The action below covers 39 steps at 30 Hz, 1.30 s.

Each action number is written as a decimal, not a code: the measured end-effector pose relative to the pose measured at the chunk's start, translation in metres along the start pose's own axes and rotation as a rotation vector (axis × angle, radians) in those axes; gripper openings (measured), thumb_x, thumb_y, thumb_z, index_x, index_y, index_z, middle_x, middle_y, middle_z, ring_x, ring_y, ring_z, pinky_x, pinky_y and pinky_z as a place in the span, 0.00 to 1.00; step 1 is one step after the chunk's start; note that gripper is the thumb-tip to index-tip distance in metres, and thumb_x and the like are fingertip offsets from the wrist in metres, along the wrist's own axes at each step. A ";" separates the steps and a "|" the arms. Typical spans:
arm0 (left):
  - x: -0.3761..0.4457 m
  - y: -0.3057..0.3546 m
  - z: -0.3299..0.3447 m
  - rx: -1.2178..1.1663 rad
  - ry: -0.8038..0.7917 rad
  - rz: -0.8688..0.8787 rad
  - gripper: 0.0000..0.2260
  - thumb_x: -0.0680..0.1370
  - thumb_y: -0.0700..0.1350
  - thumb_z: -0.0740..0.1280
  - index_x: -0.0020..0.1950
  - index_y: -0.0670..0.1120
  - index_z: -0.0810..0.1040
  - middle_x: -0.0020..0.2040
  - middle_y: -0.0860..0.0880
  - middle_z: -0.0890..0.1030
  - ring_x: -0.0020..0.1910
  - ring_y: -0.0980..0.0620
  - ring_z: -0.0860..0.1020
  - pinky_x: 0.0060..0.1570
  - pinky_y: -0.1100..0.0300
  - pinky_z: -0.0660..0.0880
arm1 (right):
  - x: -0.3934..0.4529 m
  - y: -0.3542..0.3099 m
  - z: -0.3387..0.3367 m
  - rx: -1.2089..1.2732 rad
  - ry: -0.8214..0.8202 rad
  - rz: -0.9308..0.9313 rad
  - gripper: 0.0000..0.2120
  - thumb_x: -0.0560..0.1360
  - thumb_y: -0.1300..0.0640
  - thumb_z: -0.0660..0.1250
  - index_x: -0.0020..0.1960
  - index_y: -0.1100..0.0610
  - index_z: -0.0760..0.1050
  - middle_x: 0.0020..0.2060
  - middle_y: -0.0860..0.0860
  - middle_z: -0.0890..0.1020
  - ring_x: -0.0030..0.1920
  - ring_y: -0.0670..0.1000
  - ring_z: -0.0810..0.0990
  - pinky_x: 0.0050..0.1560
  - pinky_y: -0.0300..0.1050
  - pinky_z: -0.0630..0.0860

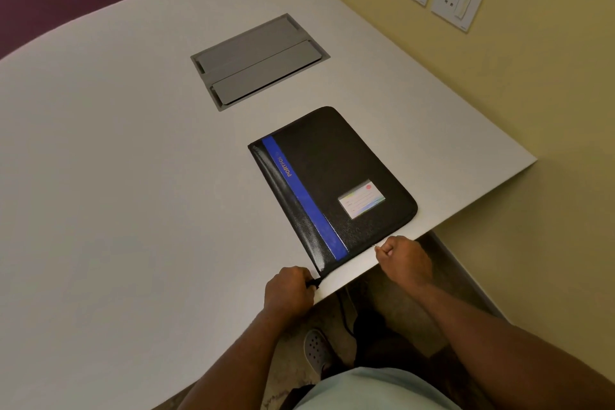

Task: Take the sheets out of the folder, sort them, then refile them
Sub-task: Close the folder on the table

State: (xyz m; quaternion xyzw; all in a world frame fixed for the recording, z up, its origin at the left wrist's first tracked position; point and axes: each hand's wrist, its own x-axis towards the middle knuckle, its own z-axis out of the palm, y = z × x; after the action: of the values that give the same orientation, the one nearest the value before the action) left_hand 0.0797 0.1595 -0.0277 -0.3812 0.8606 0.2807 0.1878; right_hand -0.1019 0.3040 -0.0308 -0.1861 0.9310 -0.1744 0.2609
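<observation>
Your folder [336, 186] is lying flat and closed near table's front right edge, turned at a slant. Black textured cover is facing up, blue stripe running along spine side with "PORTFOLIO" lettering. Clear card pocket is sitting near its lower right corner. Zip is running round rounded edges; sheets are staying hidden inside, none showing.
</observation>
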 end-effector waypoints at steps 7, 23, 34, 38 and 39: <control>0.003 0.006 -0.007 0.061 -0.035 -0.032 0.12 0.78 0.49 0.65 0.61 0.50 0.78 0.54 0.51 0.81 0.45 0.57 0.75 0.43 0.65 0.70 | 0.038 0.029 -0.032 0.012 0.087 0.047 0.13 0.76 0.51 0.69 0.35 0.53 0.73 0.30 0.48 0.77 0.32 0.46 0.75 0.31 0.36 0.66; 0.091 0.045 -0.059 -0.076 0.262 -0.170 0.50 0.67 0.72 0.66 0.79 0.56 0.45 0.80 0.46 0.43 0.77 0.40 0.50 0.71 0.40 0.62 | 0.098 0.066 -0.080 -0.108 -0.045 -0.323 0.12 0.75 0.53 0.70 0.34 0.49 0.72 0.33 0.43 0.72 0.35 0.47 0.75 0.37 0.44 0.73; 0.135 0.049 -0.067 -0.028 0.110 -0.247 0.56 0.62 0.71 0.72 0.78 0.59 0.40 0.77 0.45 0.33 0.76 0.35 0.41 0.73 0.39 0.56 | 0.146 0.059 -0.109 -0.247 -0.052 -0.429 0.08 0.74 0.54 0.71 0.38 0.55 0.77 0.33 0.44 0.73 0.35 0.46 0.75 0.36 0.45 0.75; 0.140 0.047 -0.067 -0.019 0.096 -0.243 0.58 0.61 0.71 0.73 0.78 0.60 0.39 0.77 0.46 0.31 0.76 0.34 0.39 0.73 0.40 0.55 | 0.170 0.043 -0.121 -0.276 -0.070 -0.507 0.09 0.73 0.51 0.73 0.40 0.56 0.79 0.35 0.45 0.75 0.35 0.47 0.75 0.35 0.44 0.73; 0.142 0.047 -0.067 -0.023 0.090 -0.243 0.58 0.60 0.71 0.73 0.78 0.60 0.39 0.77 0.46 0.31 0.76 0.34 0.39 0.73 0.40 0.55 | 0.177 0.038 -0.123 -0.289 -0.068 -0.535 0.10 0.73 0.50 0.73 0.40 0.56 0.78 0.35 0.46 0.76 0.35 0.48 0.74 0.34 0.43 0.71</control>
State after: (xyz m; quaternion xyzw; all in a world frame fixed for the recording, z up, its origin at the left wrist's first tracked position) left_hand -0.0537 0.0650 -0.0361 -0.4971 0.8122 0.2485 0.1773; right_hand -0.3199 0.2876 -0.0228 -0.4658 0.8548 -0.0963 0.2075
